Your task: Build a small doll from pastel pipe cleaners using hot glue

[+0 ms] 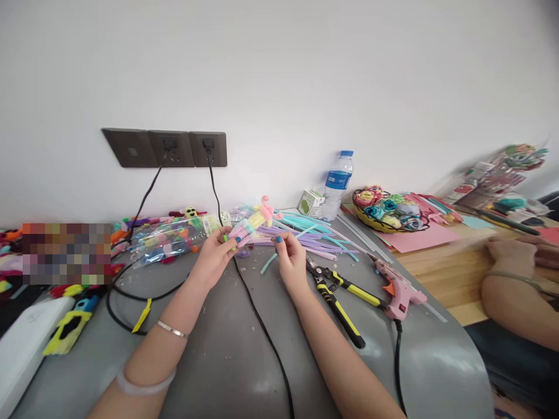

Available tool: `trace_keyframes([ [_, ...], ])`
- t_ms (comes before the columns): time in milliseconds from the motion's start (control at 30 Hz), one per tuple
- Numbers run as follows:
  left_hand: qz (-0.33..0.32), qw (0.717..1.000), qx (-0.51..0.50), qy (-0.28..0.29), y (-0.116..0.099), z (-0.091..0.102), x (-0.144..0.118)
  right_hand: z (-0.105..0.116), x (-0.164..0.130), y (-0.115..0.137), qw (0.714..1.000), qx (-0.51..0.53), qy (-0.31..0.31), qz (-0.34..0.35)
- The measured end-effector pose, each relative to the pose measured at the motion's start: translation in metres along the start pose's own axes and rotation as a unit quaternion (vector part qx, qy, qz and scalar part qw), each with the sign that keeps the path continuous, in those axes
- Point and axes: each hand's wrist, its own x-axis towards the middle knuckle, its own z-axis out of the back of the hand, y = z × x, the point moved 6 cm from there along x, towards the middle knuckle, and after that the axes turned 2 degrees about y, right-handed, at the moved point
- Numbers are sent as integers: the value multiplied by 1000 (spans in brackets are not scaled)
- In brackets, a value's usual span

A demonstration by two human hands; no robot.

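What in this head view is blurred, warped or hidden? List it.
Head view: even daylight, soft shadows under both hands. Wide-lens warp bends the grey table edge. Far-right craft clutter is smeared. A pixelated block hides the left shelf area. The pipe-cleaner bundle at centre stays sharp.

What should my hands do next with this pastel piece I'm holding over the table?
Probably draw the purple pipe cleaner pinched in the right hand across to the pastel bundle in the left hand and wrap it on. The hands hang close together above the grey table, and the purple strand's end lies right beside the bundle.
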Motion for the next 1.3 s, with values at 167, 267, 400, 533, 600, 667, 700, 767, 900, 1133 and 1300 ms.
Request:
trace_keyframes([
  [167, 27, 998, -12, 48, 14, -18, -5, -4, 2, -12, 998, 55, 21, -6],
  [267, -22, 994, 91, 65, 15, -23, -8, -3, 4, -9, 995, 94, 37, 7],
  [400, -100, 969, 208, 92, 14, -29, -10, -5, 4, -8, 991, 107, 84, 16],
  [533, -103, 954, 262, 103, 21, -29, -8, -9, 4, -9, 988, 105, 109, 16],
  [600, -106, 951, 274, 93, 22, -27, -6, -10, 4, -11, 988, 102, 116, 7],
  [667, -106, 949, 285, 84, 23, -24, -5, -10, 4, -13, 988, 100, 119, -1],
  [700, -103, 947, 292, 81, 24, -23, -4, -10, 4, -14, 988, 100, 118, -5],
  [767, -95, 944, 305, 79, 25, -21, -3, -11, 4, -18, 988, 105, 115, -14],
  [900, -95, 937, 328, 80, 27, -19, -1, -12, 2, -24, 986, 120, 108, -33],
  [1133, -98, 935, 326, 98, 26, -18, 0, -15, 1, -22, 982, 126, 134, -34],
  [1300, -89, 942, 307, 107, 25, -17, 2, -25, -5, -28, 966, 151, 192, -84],
])
